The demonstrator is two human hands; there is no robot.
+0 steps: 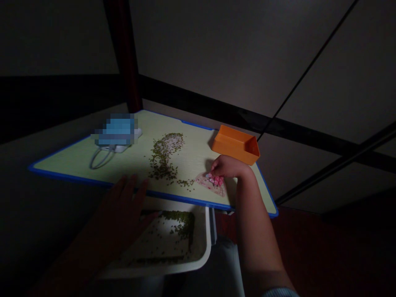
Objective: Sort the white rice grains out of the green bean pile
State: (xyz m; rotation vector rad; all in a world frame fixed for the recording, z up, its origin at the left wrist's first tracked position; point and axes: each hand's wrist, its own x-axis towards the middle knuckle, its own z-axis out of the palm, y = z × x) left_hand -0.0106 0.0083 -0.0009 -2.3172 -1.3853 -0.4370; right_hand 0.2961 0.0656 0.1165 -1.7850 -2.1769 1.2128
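Note:
My right hand (228, 166) has its fingers closed at the upper edge of a pink protractor (213, 185), a flat see-through piece with pink print, resting on a pale yellow board (198, 152) with a blue rim. Just left of it, small green-brown seeds (163, 156) are spread in a loose patch, with paler bits at the far end. My left hand (130, 196) is in shadow at the board's near edge, fingers apart and holding nothing visible. Below the board stands a white bin (204, 247) with more green seeds along its far side, partly hidden by my left hand.
An orange open box (232, 144) sits at the board's far right corner. On the left lies a blurred-out blue device (119, 131) with a looped cable (99, 159). Dark wall panels (216, 62) rise close behind the board. The room is dim.

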